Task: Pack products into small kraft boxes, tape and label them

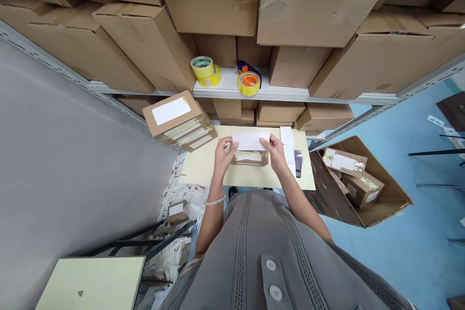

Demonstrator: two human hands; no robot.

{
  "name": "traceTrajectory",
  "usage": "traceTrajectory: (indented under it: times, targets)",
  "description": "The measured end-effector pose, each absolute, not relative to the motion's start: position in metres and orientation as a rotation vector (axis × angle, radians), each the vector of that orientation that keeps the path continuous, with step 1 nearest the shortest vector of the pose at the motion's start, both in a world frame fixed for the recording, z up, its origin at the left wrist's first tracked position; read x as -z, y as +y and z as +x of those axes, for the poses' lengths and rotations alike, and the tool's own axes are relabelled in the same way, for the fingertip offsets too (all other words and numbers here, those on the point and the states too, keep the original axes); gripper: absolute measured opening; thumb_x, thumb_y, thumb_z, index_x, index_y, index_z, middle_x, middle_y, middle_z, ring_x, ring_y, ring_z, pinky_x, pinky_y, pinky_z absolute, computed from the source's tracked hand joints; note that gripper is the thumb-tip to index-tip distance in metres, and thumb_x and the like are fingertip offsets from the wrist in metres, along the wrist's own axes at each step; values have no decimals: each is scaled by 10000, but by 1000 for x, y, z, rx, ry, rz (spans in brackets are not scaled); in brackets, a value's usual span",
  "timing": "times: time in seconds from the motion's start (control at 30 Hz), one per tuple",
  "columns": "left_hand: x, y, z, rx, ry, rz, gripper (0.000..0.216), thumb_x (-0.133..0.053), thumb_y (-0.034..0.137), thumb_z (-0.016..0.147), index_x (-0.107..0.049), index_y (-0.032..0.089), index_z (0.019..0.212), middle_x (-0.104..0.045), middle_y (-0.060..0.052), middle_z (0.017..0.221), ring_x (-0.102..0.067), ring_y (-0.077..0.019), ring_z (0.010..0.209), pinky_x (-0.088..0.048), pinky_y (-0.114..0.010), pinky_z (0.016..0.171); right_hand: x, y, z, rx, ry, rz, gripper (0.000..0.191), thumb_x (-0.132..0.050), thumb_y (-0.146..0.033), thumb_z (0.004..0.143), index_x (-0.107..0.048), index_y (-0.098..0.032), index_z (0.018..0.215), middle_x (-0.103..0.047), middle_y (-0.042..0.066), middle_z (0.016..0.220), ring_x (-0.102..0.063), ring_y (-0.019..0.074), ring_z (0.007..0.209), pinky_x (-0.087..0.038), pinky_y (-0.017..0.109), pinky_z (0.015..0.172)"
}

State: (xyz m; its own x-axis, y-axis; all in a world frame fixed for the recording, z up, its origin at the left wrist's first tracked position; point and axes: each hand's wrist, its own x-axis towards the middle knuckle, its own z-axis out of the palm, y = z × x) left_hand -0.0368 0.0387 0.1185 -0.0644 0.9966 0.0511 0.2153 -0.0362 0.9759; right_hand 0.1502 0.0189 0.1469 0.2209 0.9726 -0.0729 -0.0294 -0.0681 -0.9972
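A white label [250,141] is stretched between my two hands, over the top of a small cardboard box [250,161] on the pale table. My left hand [224,155] pinches the label's left edge between thumb and fingers. At the right edge, my right hand [275,151] grips it with the thumb on top. Clear tape and another white label show on the box's near side. I cannot tell whether the held label touches the box top. Right of my right hand lie a strip of white labels [287,143] and a phone [298,163].
Stacked labelled boxes [172,115] stand at the table's [196,169] back left. Tape rolls [206,71] and a tape dispenser [249,79] sit on the shelf [227,88]. A large open carton [394,198] holding parcels is at right. Paper scraps [170,193] litter the floor at left.
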Motion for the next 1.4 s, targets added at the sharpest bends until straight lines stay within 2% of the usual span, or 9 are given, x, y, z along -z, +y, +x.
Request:
traceTrajectory:
  times: [0.23, 0.33, 0.47, 0.63, 0.83, 1.17, 1.4]
  targets:
    - [-92, 44, -38, -1142, 1475, 1345, 170, -648, 373, 793, -622, 205, 789, -631, -76, 1086, -589, -205, 1064, -447, -324, 887, -117, 27, 153, -1068, -951, -1381, 396, -718, -555, 652, -563, -215, 783, -622, 7, 776, -577, 161, 731, -500, 301, 701]
    - [-79, 53, -36, -1116, 1521, 1391, 169, -649, 359, 788, -611, 203, 736, -639, -72, 1017, -595, -201, 1002, -448, -329, 885, -98, 32, 156, -1055, -932, -1427, 392, -721, -527, 645, -578, -212, 829, -631, 10, 782, -571, 157, 712, -496, 303, 688]
    - [-65, 65, -31, -966, 1679, 1463, 161, -652, 347, 785, -606, 211, 712, -638, -66, 995, -581, -203, 938, -437, -347, 895, -69, 39, 161, -958, -885, -1552, 459, -730, -463, 612, -556, -215, 957, -583, -48, 692, -548, 137, 629, -484, 288, 666]
    - [-48, 76, -25, -658, 1826, 1582, 152, -648, 356, 807, -637, 218, 743, -628, -74, 1067, -541, -260, 1064, -405, -396, 935, -34, 45, 166, -858, -951, -1752, 411, -674, -408, 650, -520, -227, 986, -603, -53, 693, -592, 169, 680, -476, 307, 702]
    - [-24, 80, -20, -413, 1932, 1700, 154, -618, 362, 850, -674, 228, 799, -614, -67, 1086, -523, -252, 1119, -389, -375, 963, -7, 47, 161, -718, -1117, -2049, 297, -616, -284, 709, -517, -246, 986, -625, -45, 735, -614, 194, 768, -436, 303, 728]
    - [-1, 81, -17, -326, 1941, 1779, 157, -585, 344, 872, -684, 224, 852, -606, -79, 1093, -517, -258, 1134, -385, -386, 964, 9, 49, 155, -623, -1317, -2178, 293, -552, -183, 751, -484, -230, 1032, -629, -35, 746, -600, 206, 817, -360, 333, 847]
    - [5, 82, -13, -304, 1962, 1837, 161, -567, 326, 871, -677, 212, 839, -601, -92, 1078, -523, -261, 1122, -381, -398, 957, 12, 53, 152, -565, -1414, -2244, 290, -532, -165, 769, -481, -214, 1050, -627, -9, 768, -592, 227, 875, -324, 337, 851]
